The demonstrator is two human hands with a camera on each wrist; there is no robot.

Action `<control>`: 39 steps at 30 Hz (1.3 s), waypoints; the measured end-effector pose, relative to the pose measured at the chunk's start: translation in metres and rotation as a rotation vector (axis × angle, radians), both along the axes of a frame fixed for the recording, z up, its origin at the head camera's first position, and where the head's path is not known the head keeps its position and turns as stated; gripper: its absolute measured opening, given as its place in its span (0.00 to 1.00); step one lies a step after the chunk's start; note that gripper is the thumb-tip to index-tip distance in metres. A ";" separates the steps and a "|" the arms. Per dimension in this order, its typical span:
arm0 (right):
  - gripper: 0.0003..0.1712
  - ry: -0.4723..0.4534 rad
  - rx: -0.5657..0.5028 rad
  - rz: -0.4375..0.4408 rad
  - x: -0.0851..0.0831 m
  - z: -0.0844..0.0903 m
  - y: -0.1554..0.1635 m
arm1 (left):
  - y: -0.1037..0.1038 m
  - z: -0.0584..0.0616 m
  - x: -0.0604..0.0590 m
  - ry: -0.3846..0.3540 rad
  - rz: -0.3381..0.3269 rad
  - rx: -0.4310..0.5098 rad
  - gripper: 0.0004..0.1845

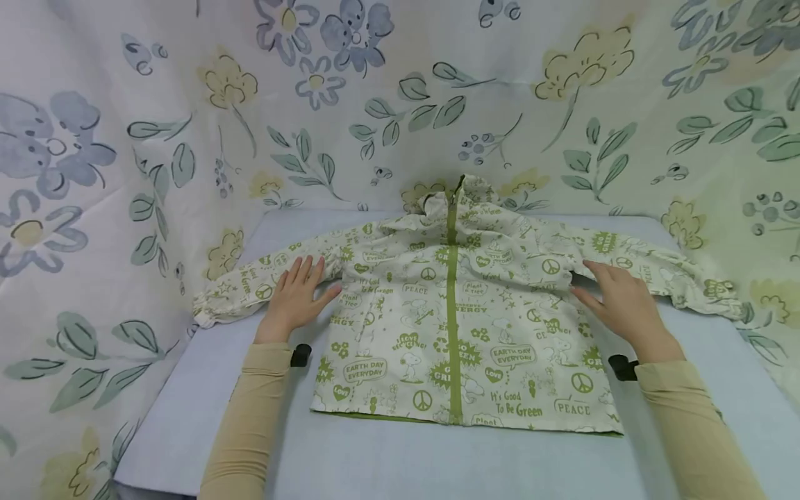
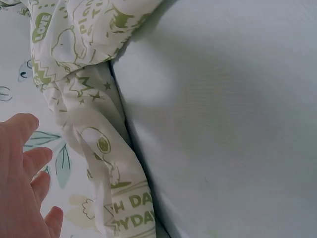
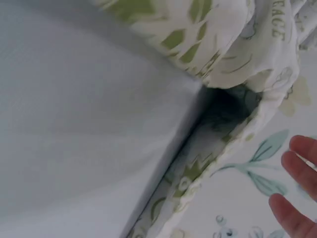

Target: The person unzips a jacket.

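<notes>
A: Our left hand (image 1: 294, 295) and right hand (image 1: 621, 302) lie flat, fingers straight, gripping nothing, on the jacket (image 1: 459, 326) spread on the bench (image 1: 387, 458).

B: We'd best smooth outward, evenly.

Jacket (image 1: 462, 326) of thin, matt, crinkled printed cloth; table cover (image 1: 400, 458) smooth matt fabric; backdrop (image 1: 125, 139) soft cloth.

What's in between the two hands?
In the head view, the zipped front of the jacket lies between the left hand and right hand, its green zipper running down the middle.
</notes>
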State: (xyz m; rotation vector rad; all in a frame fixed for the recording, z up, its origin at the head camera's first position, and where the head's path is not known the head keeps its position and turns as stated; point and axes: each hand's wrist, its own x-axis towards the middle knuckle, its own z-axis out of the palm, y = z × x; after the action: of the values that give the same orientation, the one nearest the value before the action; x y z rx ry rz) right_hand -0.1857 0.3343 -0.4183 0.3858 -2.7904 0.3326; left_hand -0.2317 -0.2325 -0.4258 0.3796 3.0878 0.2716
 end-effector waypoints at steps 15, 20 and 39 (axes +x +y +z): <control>0.15 0.091 0.038 0.045 -0.031 0.015 -0.063 | 0.028 0.013 -0.018 0.030 -0.071 0.079 0.42; 0.13 0.132 0.001 0.058 -0.040 0.015 -0.086 | 0.042 0.014 -0.026 0.063 -0.086 0.131 0.41; 0.14 -0.017 -0.122 0.062 -0.080 0.029 -0.170 | 0.118 0.029 -0.055 0.218 -0.216 0.313 0.16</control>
State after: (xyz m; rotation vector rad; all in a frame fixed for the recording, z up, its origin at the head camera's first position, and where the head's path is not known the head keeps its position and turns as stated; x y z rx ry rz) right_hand -0.2662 0.1641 -0.3896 0.4430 -2.7612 0.5205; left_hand -0.2867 -0.1141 -0.3967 0.7942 3.1720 0.7577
